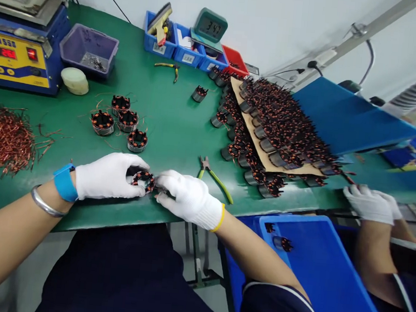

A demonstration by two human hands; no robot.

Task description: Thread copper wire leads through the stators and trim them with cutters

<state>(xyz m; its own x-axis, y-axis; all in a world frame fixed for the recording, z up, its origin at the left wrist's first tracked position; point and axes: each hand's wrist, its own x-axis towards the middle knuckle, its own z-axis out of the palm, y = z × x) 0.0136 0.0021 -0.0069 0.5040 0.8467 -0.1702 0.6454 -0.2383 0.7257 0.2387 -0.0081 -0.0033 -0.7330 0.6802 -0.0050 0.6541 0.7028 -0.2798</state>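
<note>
In a white glove, my left hand (113,177) grips a motor stator (143,183) wound with copper wire, low over the front of the green bench. My right hand (186,195), also gloved, has its fingers pinched together at the stator's right side; what they hold there is too small to make out. Several more stators (119,120) with loose wire ends stand just beyond my left hand. Pliers with green handles (220,184) lie behind my right hand, jaws pointing away.
Cut copper wire (3,140) is heaped at the left, below a blue-yellow machine (20,57) and a purple bin (88,51). Stacked stators (280,118) on cardboard fill the right. A blue tray (315,262) sits below the edge, near a co-worker's gloved hands (371,204).
</note>
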